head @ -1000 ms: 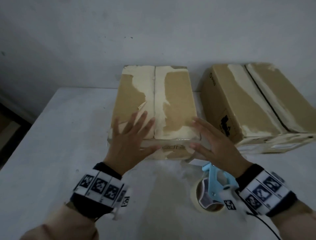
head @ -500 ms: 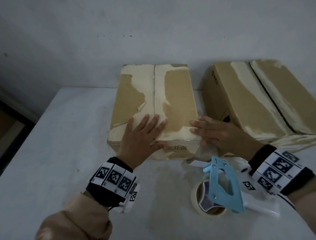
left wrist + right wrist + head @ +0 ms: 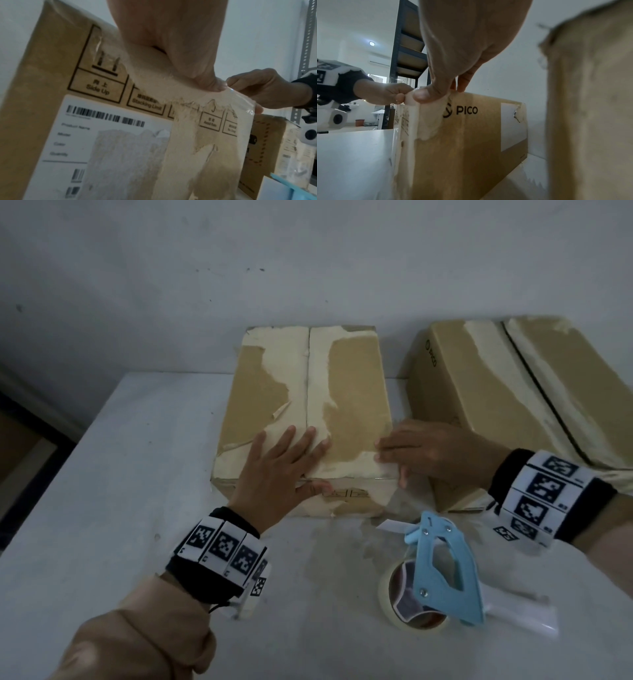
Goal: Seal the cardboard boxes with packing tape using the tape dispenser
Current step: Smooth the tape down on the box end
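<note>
Two cardboard boxes on a white table [image 3: 85, 508] against a pale wall. Near box [image 3: 305, 419] at centre, flaps down, top streaked with pale torn patches along the middle seam; printed handling marks and a white barcode label [image 3: 102, 135] on its front face, "PICO" logo on its right side face. Left hand [image 3: 281, 474] laid flat on the near end of the top, fingers straight and spread across the seam, thumb hooked over the front edge, holding nothing. Right hand [image 3: 435, 450] at the near right corner of the same box, fingers extended over the top edge, thumb [image 3: 428, 94] pressed against the corner; a clear film of tape [image 3: 223, 115] hanging down the front face under both thumbs, though whether the right hand pinches it or merely presses it flat cannot be told. Second box [image 3: 513, 405] just beside the first on the right, a dark open seam running along its top. Tape dispenser [image 3: 442, 573] lying on the table in front of the boxes, apart from both hands: blue frame, roll on its left, white handle pointing right. Tracking-marker bands on both wrists, tan sleeve on the left arm. Dark shelving [image 3: 409, 51] in the right wrist view.
</note>
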`<state>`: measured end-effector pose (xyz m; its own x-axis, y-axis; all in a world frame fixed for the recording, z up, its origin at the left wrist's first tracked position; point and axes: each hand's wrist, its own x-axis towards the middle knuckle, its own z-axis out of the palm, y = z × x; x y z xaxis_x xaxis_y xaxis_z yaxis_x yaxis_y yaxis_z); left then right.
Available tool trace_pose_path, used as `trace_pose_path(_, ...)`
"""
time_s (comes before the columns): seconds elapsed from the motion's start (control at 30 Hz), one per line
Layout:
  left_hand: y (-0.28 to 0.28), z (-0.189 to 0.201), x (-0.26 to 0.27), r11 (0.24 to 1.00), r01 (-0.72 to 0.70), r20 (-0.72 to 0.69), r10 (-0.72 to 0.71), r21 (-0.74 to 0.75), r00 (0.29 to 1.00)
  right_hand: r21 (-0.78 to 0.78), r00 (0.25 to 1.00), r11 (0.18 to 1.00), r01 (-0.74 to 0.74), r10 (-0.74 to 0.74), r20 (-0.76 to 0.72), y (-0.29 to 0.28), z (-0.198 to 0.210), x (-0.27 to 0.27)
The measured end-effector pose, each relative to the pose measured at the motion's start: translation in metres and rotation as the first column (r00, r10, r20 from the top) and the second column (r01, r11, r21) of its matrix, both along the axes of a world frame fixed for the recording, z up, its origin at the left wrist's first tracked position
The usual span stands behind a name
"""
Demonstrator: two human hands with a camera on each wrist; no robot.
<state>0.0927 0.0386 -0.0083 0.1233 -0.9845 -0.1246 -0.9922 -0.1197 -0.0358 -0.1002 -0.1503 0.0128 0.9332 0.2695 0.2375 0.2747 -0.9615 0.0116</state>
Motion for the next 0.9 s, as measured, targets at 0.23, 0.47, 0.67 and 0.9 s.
trace_pose_path(0.23, 0.004, 0.007, 0.005, 0.999, -0.025, -0.171, 0.016, -0.049, 0.985, 0.147, 0.981, 0.97, 0.194, -0.192, -0.031, 0.0, -0.002, -0.013)
trace_pose_path(0.47, 0.059, 0.006, 0.029, 0.885, -0.371, -0.282, 0.294, -0.282, 0.913, 0.709, 0.852, 0.582, 0.398, -0.522, -0.05, 0.06, 0.002, 0.019)
trace_pose_path(0.67, 0.093, 0.0, 0.047, 0.75, -0.633, -0.685, 0.361, -0.189, 0.633, 0.265, 0.801, 0.773, 0.577, -0.598, 0.001, 0.085, -0.032, 0.052)
trace_pose_path(0.9, 0.09, -0.011, 0.052, 0.671, -0.632, -0.694, 0.239, -0.388, 0.68, 0.147, 0.807, 0.797, 0.586, -0.59, -0.019, 0.082, -0.029, 0.049)
